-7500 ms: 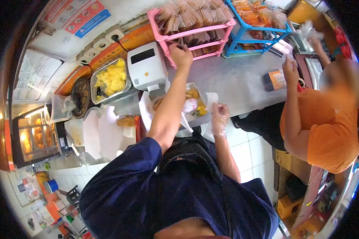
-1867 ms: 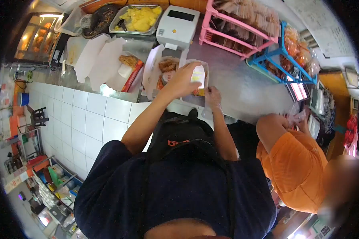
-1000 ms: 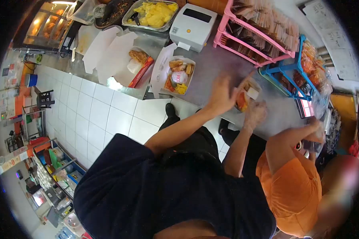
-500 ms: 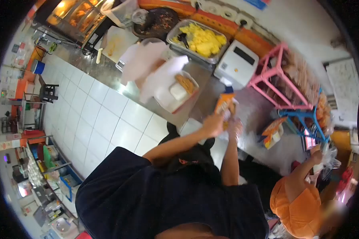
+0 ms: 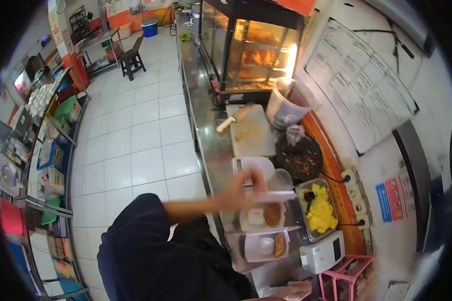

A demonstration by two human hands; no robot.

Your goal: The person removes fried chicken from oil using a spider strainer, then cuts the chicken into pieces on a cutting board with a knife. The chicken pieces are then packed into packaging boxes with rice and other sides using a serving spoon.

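My left hand (image 5: 241, 188) reaches over the steel counter, smeared by motion, its fingers bent above the food boxes. Beneath it lies an open white box (image 5: 262, 216) with white rice and a brown fried piece. A second open box (image 5: 266, 247), nearer me, holds a white rice mound and another fried piece (image 5: 279, 244). At the bottom edge, my right hand (image 5: 292, 290) in a clear plastic glove is partly cut off, fingers stretched out low over the counter.
Beside the boxes stand a tray of yellow food (image 5: 319, 210), a white device (image 5: 324, 253) and a pink rack (image 5: 347, 276). Farther along are a dark stone mortar (image 5: 300, 160), a cutting board (image 5: 251, 135) with a knife (image 5: 232, 119), a bucket (image 5: 286, 105) and a lit display cabinet (image 5: 256, 55).
The view has swung left along the counter. My hands, earlier together around an orange packet, are now apart; the left is over the boxes and the packet is out of view.
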